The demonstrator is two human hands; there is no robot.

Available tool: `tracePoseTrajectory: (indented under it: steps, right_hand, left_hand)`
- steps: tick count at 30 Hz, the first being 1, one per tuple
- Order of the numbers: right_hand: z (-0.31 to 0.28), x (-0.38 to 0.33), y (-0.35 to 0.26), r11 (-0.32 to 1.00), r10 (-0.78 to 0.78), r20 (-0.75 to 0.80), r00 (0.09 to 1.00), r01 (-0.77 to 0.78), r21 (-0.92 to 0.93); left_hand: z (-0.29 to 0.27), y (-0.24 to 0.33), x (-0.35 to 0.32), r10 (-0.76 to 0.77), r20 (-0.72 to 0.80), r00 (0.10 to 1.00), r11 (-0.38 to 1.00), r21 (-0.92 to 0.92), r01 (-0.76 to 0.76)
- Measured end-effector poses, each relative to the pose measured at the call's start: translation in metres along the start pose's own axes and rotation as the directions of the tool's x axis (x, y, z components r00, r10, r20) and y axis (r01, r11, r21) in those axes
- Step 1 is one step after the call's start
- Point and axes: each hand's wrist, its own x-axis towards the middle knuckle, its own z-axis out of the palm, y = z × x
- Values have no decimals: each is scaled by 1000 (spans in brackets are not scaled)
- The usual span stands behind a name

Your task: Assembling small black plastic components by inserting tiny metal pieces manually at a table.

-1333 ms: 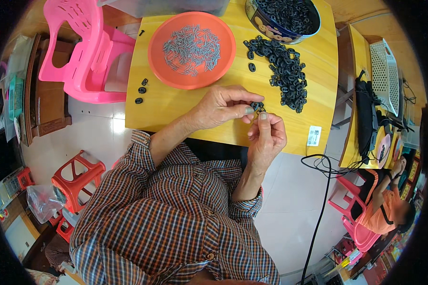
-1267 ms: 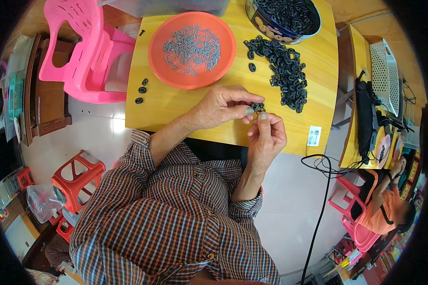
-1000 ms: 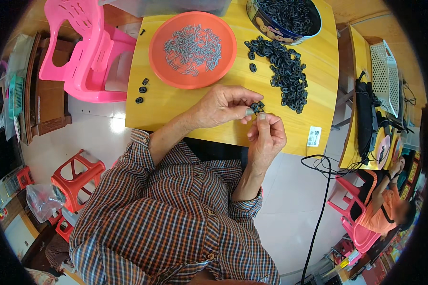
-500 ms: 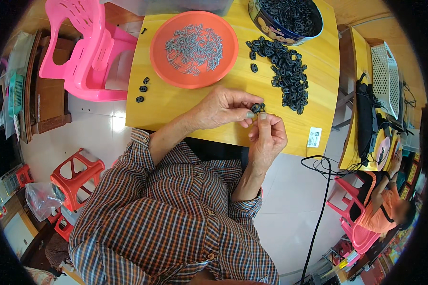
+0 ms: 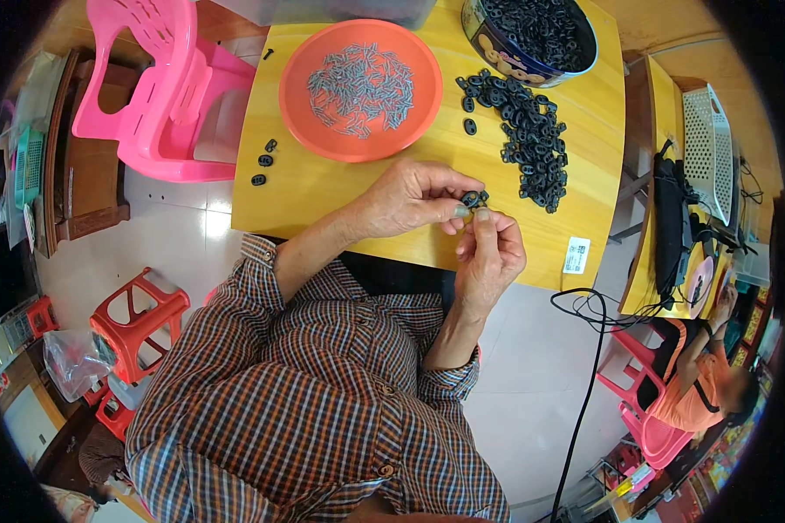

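Observation:
Over the front of the yellow table (image 5: 340, 187), my left hand (image 5: 410, 199) pinches a small black plastic part (image 5: 471, 199) with holes in it. The fingers of my right hand (image 5: 490, 253) close together at the part's near side; whether they hold something small of their own is hidden. Beyond my hands sits an orange-red plate (image 5: 292, 105) with many grey screw-like pins (image 5: 362, 87). A heap of similar black plastic parts (image 5: 532, 139) lies to the right of the plate. A few more black parts (image 5: 267, 160) are at the table's left edge.
A round dark tin (image 5: 532, 74) full of black parts stands at the far right. A white label (image 5: 576, 255) is near the right corner, with a black cable (image 5: 589, 383) hanging below. A pink chair (image 5: 161, 96) adjoins the left edge. Someone in orange (image 5: 698, 383) sits at right.
My hands hold nearly the same pose around the black part. The view has shifted slightly, and nothing on the table has visibly been moved.

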Motion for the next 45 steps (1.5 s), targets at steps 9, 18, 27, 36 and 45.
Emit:
tracePoseTrajectory:
  steps: [9, 18, 27, 36, 45]
  right_hand:
    - [1, -1, 1, 1000, -16, -3, 1000, 16, 0]
    - [4, -2, 2, 999, -39, -4, 999, 39, -35]
    - [2, -1, 3, 999, -13, 17, 1000, 14, -51]
    - [3, -1, 3, 995, -21, 2, 1000, 21, -93]
    - [2, -1, 3, 1000, 14, 18, 1000, -14, 4]
  left_hand:
    - [1, -1, 0, 48, -23, 999, 997, 61, -46]
    - [1, 3, -1, 70, -38, 997, 992, 108, -66]
    - [1, 2, -1, 116, -49, 992, 980, 166, -106]
    - [2, 0, -1, 135, -33, 990, 974, 187, -126]
    - [1, -1, -2, 99, -27, 995, 985, 143, -94]
